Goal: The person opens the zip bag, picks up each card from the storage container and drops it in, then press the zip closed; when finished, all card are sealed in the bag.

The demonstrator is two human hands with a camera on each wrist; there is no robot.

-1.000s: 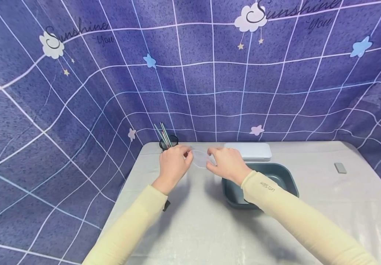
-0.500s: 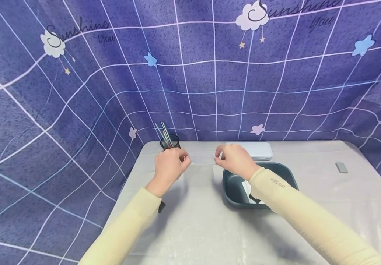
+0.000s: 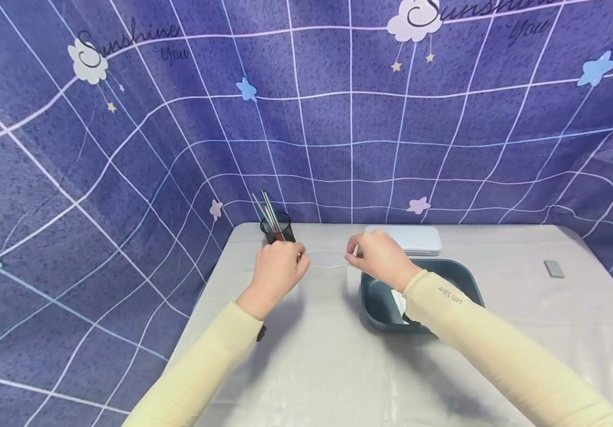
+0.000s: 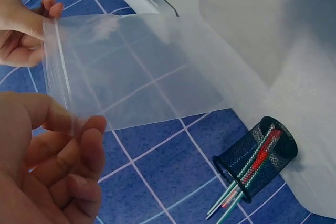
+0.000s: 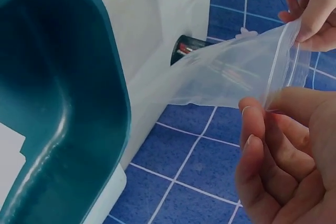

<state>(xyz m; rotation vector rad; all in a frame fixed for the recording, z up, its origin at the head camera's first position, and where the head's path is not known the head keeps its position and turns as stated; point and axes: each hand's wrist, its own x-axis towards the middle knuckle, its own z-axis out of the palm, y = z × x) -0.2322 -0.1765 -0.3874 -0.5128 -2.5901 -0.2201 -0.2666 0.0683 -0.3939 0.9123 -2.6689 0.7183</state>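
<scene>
A clear zip-lock bag [image 4: 131, 72] is stretched between both hands above the table. In the head view its top edge shows as thin pale lines between the fingers. My left hand [image 3: 277, 273] pinches one top corner between thumb and fingertips. At the opposite corner my right hand [image 3: 381, 258] pinches the bag beside the zip strip. The right wrist view shows the bag [image 5: 231, 72] hanging away from both hands, with the zip line running from one hand to the other.
A dark teal basin [image 3: 369, 311] with a white piece [image 5: 9, 161] inside stands below the right forearm. Behind it lies a white case [image 3: 418, 239]. A black mesh cup [image 3: 284, 228] of pencils stands at the back left. A small grey block [image 3: 554, 268] lies far right.
Since a second ago the hands have drawn apart, the right one moving rightward. The bag's top, earlier showing as a rounded shape, is now pulled taut. The last half second brings little difference.
</scene>
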